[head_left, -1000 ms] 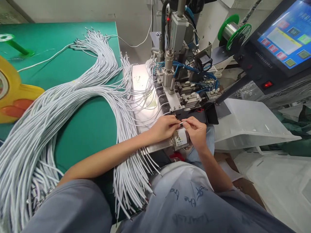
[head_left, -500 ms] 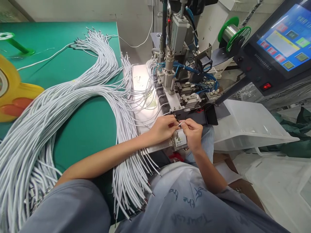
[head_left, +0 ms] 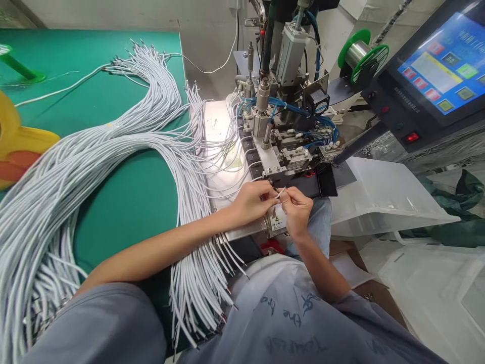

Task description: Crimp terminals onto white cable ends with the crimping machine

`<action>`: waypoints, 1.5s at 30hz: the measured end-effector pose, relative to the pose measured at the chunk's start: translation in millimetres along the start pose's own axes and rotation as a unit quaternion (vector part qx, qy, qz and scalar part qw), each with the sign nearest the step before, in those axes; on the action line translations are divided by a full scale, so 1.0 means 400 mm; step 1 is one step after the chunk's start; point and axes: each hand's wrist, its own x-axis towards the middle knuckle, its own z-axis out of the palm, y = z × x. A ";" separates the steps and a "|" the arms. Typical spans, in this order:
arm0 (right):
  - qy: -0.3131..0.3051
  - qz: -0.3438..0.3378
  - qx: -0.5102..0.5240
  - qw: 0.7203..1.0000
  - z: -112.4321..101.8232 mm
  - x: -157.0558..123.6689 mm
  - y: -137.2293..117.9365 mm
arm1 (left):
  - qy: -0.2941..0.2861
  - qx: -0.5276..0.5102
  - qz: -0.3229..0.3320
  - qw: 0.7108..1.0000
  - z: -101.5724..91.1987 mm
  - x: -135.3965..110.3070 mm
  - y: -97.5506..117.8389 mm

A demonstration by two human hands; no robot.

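Note:
My left hand [head_left: 253, 201] and my right hand [head_left: 296, 208] meet at the front of a small bench machine [head_left: 282, 139]. Both pinch the end of one thin white wire [head_left: 281, 192] between fingertips, just below the machine's front jaws. A labelled metal block [head_left: 276, 220] sits under my right hand. A large bundle of white wires [head_left: 113, 151] sweeps across the green mat [head_left: 132, 202] to my left, with cut ends hanging over the near edge by my left forearm.
A touchscreen panel [head_left: 439, 65] stands at the right, with a green solder-wire spool [head_left: 359, 50] beside it. A white plastic tray [head_left: 382, 197] lies right of the machine. A yellow and orange object [head_left: 18, 146] rests at the far left of the mat.
Both hands have shifted slightly left and up toward the machine's jaws, still pinching the wire end. The camera view has drifted a little.

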 end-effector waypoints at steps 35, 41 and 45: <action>-0.154 0.180 0.014 0.971 -0.049 0.099 0.108 | -0.262 0.285 0.003 0.922 -0.005 0.019 -0.041; -0.175 0.200 0.022 0.964 -0.048 0.105 0.105 | -0.277 0.304 0.017 0.911 -0.005 0.019 -0.042; -0.179 0.214 0.039 0.959 -0.040 0.109 0.107 | -0.285 0.319 0.014 0.904 -0.003 0.020 -0.040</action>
